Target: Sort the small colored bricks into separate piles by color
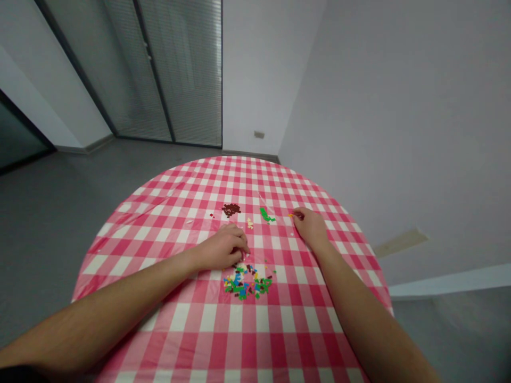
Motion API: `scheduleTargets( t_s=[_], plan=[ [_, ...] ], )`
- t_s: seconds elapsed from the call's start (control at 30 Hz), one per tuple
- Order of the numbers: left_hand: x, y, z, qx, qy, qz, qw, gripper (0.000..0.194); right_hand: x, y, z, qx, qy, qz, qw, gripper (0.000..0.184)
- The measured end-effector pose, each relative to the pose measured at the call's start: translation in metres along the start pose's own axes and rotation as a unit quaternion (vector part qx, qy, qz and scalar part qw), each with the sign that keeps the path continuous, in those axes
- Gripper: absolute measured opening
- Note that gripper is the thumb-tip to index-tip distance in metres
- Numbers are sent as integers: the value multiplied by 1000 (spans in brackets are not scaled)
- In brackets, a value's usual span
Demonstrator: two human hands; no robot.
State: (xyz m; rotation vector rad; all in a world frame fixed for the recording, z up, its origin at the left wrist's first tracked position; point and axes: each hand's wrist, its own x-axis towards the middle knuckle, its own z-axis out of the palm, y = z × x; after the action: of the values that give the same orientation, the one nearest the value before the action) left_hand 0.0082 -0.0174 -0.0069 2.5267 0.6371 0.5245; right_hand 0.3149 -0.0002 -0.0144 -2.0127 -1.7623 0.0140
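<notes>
Room: smooth pale plaster walls (379, 106), grey matte floor (120, 170), dark-framed glass partition (183, 69) with finely slatted blinds. Table: round, under a glossy, creased red-and-white checked tablecloth (255, 351).

Item: one mixed pile of small plastic-looking pieces (242, 290), blue, green, yellow and brown, loosely ringed, on the near half of the cloth, in front of the wearer.

Item, beyond it, sorted by colour: brown heap (230, 209); elongated green cluster (264, 215); small cream group (250, 224); a few red bits (212, 215).

Left hand (223, 247): fingers curled down at the mixed pile's far edge; from where I stand, I cannot tell whether they grip anything.

Right hand (311, 227): thumb and forefinger drawn together beside orange-yellow bits (291, 215); any hold is too small to make out.
</notes>
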Motion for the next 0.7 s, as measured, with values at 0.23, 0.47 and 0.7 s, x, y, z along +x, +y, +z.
scheduleTargets(
  t_s=[0.23, 0.47, 0.7],
  plan=[
    [0, -1, -5, 12, 9, -15, 1000, 30, 0, 0, 3, 14, 8, -22, 1000, 33],
    [-1, -7, -20, 39, 39, -34, 998, 29, -1, -4, 4, 37, -17, -68, 997, 26],
    [-3, -8, -26, 25, 13, 3, 1000, 23, -6, -9, 0, 67, -41, -84, 993, 26]
  ],
)
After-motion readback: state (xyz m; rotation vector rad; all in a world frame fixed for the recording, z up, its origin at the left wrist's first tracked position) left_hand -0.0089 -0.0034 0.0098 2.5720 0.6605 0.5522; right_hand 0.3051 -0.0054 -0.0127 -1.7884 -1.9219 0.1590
